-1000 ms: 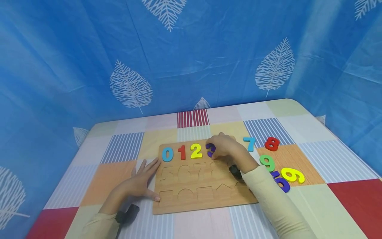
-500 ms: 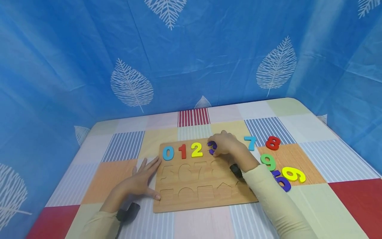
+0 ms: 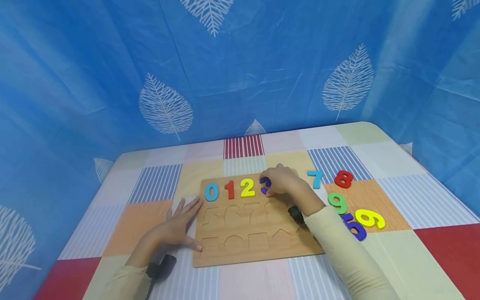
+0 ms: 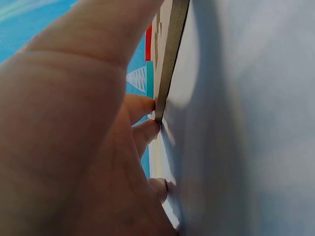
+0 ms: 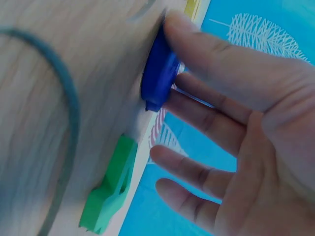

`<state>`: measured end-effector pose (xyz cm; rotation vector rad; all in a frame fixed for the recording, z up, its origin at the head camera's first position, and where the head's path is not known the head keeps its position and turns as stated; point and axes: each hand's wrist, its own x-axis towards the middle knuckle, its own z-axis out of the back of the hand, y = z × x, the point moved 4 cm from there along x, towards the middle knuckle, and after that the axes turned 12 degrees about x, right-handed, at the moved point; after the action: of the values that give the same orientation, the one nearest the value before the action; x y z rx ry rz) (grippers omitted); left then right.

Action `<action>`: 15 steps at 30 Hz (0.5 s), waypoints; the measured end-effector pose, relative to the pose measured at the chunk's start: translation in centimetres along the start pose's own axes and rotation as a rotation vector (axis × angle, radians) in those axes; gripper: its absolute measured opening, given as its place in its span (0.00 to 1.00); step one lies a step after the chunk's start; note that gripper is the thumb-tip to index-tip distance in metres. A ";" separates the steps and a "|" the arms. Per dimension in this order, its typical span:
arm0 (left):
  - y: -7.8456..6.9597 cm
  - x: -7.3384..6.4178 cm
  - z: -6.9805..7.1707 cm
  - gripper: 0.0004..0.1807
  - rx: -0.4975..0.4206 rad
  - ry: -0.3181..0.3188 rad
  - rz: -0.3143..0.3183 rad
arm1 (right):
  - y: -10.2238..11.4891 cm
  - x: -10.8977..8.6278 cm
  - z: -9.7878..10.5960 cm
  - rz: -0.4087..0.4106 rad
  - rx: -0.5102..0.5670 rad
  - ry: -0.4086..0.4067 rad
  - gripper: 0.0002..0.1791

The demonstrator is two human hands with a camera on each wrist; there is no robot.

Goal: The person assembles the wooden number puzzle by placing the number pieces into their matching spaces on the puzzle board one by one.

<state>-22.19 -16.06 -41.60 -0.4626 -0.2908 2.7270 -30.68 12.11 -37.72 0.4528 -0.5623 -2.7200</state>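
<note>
The wooden number board (image 3: pixel 240 258) lies on the patchwork cloth, with a blue 0 (image 3: pixel 211 192), a red 1 (image 3: pixel 230 190) and a yellow 2 (image 3: pixel 248 188) in its top row. My right hand (image 3: pixel 285 183) pinches a purple number 3 (image 5: pixel 160 71) between thumb and fingers, right of the 2. The hand covers part of the 3. Beyond it on the board, a green number piece (image 5: pixel 110 189) shows in the right wrist view; the hand hides it from the head view. My left hand (image 3: pixel 174 229) rests with spread fingers at the board's left edge, fingertips touching it.
Loose numbers lie right of the board: a light blue 7 (image 3: pixel 315 179), a red 8 (image 3: pixel 343 179), a green 9 (image 3: pixel 338 203), a yellow piece like a 6 or 9 (image 3: pixel 370 219) and a purple 5 (image 3: pixel 355 229). A blue leaf-print curtain (image 3: pixel 255 75) surrounds the table.
The purple 3 shifts and turns slightly in my right hand above the same spot of the top row. My left hand stays at the board's edge.
</note>
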 end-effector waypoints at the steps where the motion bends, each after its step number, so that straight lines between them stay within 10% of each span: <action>1: 0.0 0.0 0.0 0.69 0.002 0.002 0.002 | -0.1 0.0 0.0 -0.012 -0.003 -0.001 0.31; 15: -0.1 0.0 0.2 0.69 0.009 -0.008 -0.025 | -0.3 0.1 -0.2 -0.008 -0.065 -0.016 0.30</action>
<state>-22.23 -15.95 -41.39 -0.4434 -0.2851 2.7047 -30.76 12.27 -38.01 0.4174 -0.4762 -2.7428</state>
